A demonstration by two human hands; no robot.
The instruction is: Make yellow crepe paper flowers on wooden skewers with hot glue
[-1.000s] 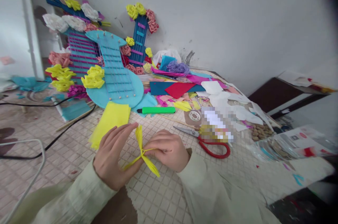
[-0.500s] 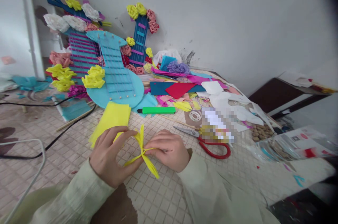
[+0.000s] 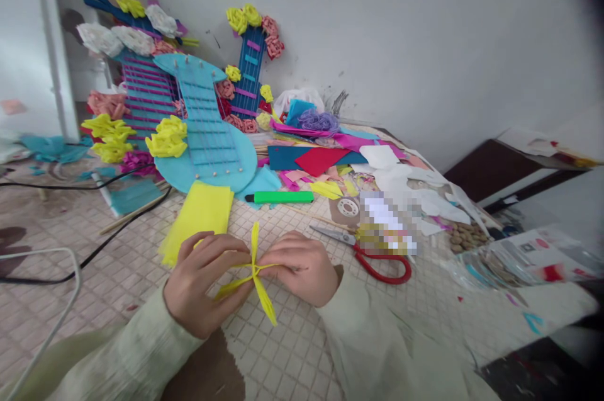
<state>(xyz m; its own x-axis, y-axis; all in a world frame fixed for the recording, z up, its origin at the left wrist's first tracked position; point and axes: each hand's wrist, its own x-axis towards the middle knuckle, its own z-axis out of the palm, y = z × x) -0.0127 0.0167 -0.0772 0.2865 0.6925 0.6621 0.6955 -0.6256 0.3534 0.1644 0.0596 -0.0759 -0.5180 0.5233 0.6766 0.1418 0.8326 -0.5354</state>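
Yellow paper (image 3: 265, 303), cinched already, still folded narrow, is being pinched by left hand (image 3: 199, 284) and right hand (image 3: 302, 267), sheets (image 3: 204, 211) lying beyond the left.

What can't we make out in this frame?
All in the head view, now:
- Right hand: its pinch on the gathered yellow paper is hidden by its own fingers.
- Left hand: covers part of that paper.
- Red-handled scissors: part of the handles is masked by the pixelated patch.
- Purple-striped blue board: partly hidden behind the light-blue guitar-shaped board.
- Clear packet: print too small and blurred.
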